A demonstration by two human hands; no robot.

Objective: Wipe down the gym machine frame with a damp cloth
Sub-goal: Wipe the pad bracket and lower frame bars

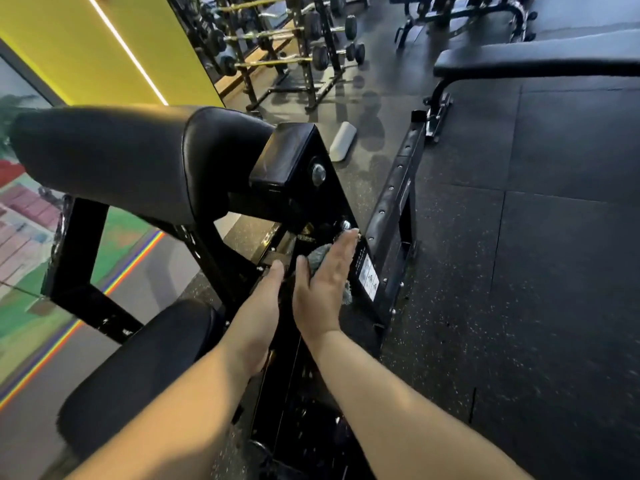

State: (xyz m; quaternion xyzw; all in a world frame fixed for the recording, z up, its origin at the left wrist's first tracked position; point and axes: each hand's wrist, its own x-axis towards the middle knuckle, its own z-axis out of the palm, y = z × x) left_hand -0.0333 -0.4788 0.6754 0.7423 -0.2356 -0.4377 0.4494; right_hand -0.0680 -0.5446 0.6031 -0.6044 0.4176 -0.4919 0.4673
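Note:
The black steel machine frame (332, 202) slopes down from a padded roller (114, 157) toward me. My right hand (320, 285) lies flat with straight fingers, pressing a grey cloth (318, 256) against the frame's side plate, just below a bolt (345, 224) and beside a white label (369, 277). Only the cloth's edges show around the hand. My left hand (259, 313) rests against the inner side of the same frame beam, its fingers mostly hidden behind the metal.
A black seat pad (145, 358) sits low at left. A perforated black rail (394, 199) stands right of the frame. A bench (533, 60) is at upper right, dumbbell racks (294, 39) at the back. A grey pad (341, 140) lies on the rubber floor.

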